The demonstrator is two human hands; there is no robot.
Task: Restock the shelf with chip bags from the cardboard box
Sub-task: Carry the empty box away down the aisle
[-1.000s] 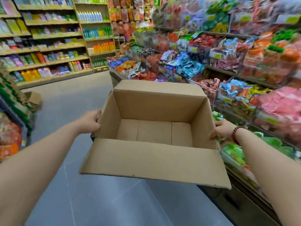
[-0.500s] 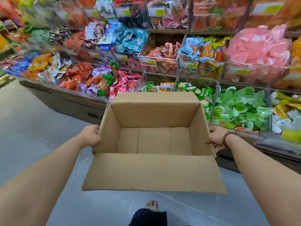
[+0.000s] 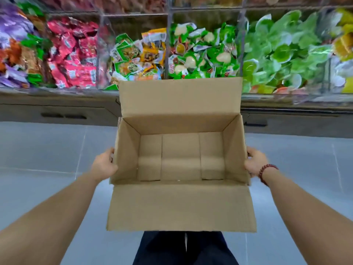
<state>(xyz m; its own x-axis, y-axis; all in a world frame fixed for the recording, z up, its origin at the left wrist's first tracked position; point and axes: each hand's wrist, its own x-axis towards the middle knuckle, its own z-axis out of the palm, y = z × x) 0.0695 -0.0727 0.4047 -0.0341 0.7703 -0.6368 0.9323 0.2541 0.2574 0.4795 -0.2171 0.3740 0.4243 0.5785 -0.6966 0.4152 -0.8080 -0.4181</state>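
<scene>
Fingers (image 3: 111,152) gripping cardboard box (image 3: 179,155), mouth up, long axis left-right

Single head view looks steeply down, close over the cardboard box (image 3: 180,155), facing the shelf (image 3: 57,104)

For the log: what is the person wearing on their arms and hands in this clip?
Both forearms are bare, with no sleeves reaching into view and no gloves. The left hand has nothing on it. The right hand has a dark red beaded bracelet at the wrist. No rings or watch show.
</scene>
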